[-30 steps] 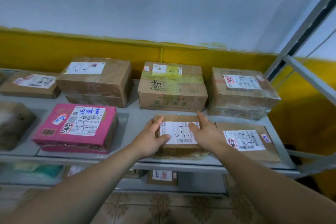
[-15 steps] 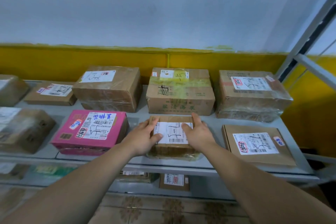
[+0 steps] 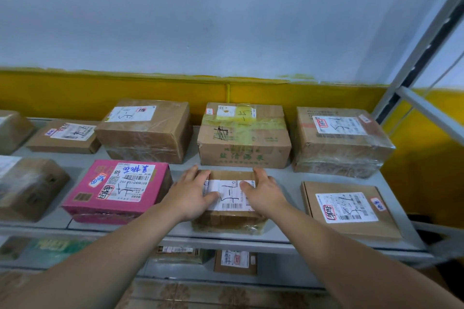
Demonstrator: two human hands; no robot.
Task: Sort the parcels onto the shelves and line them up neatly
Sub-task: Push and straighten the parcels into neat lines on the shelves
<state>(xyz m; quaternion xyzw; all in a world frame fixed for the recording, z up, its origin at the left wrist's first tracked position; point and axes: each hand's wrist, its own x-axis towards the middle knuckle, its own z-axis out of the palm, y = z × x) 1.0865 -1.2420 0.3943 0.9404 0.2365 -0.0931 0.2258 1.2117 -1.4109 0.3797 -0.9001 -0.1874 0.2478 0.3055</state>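
The left hand [image 3: 192, 195] and right hand [image 3: 267, 194] are sliding the small brown cardboard parcel [image 3: 229, 219] leftward on the grey metal shelf [image 3: 283, 208], away from the flat brown box [image 3: 351, 208] and toward the pink carton [image 3: 118, 188]. Spread fingers [image 3: 261, 174] are pressing it flat, so the front row seems to be evening out.

You face a pink box [image 3: 82, 199] with a white label, a brown parcel [image 3: 244, 150] banded in yellow tape, a grey shelf [image 3: 283, 179], a white-over-yellow wall [image 3: 226, 22]
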